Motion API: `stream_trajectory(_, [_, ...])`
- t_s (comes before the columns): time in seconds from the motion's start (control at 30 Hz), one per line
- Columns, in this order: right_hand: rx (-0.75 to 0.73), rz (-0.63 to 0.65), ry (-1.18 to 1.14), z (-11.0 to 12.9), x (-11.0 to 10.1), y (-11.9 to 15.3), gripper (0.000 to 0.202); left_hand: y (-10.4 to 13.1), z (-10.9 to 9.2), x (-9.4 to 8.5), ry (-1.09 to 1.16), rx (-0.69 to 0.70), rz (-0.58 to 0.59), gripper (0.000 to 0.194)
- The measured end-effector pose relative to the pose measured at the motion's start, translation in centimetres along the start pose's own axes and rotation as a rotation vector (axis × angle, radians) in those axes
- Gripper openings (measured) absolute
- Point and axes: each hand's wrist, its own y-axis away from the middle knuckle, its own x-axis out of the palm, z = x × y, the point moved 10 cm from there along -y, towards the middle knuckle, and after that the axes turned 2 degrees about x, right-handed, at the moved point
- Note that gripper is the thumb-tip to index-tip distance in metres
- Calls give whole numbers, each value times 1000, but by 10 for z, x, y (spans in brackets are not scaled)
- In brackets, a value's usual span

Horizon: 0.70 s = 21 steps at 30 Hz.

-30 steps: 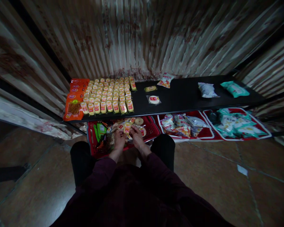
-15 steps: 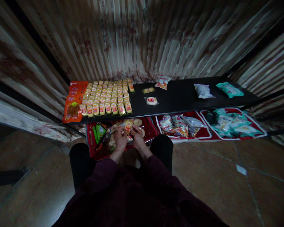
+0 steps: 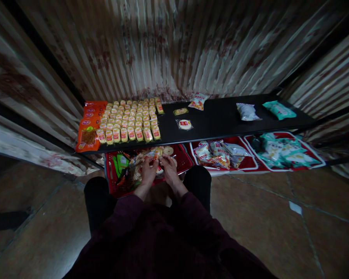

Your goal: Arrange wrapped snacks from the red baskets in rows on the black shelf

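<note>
Turned less face-up than in the earlier frame, a small yellow plastic-wrapped packet [image 3: 157, 154] is being pinched between left hand [image 3: 147, 170] and right hand [image 3: 169, 169], neither clearly nearer, over the red plastic basket [image 3: 187, 158] just below frame centre; its long axis is being obscured.

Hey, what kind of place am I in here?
Possibly a small shop or snack stall: packaged snacks stand in close rows on a black shelf, and red baskets of more packets sit below it.
</note>
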Motion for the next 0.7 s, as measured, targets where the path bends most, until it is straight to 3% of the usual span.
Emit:
stream_trajectory(0.4, [-115,54,152,31,7,6,25,11,11,14,409,-310,58,22])
stream_trajectory(0.7, [-254,14,316,45,0,6,30,12,-11,25,454,-257,105,18])
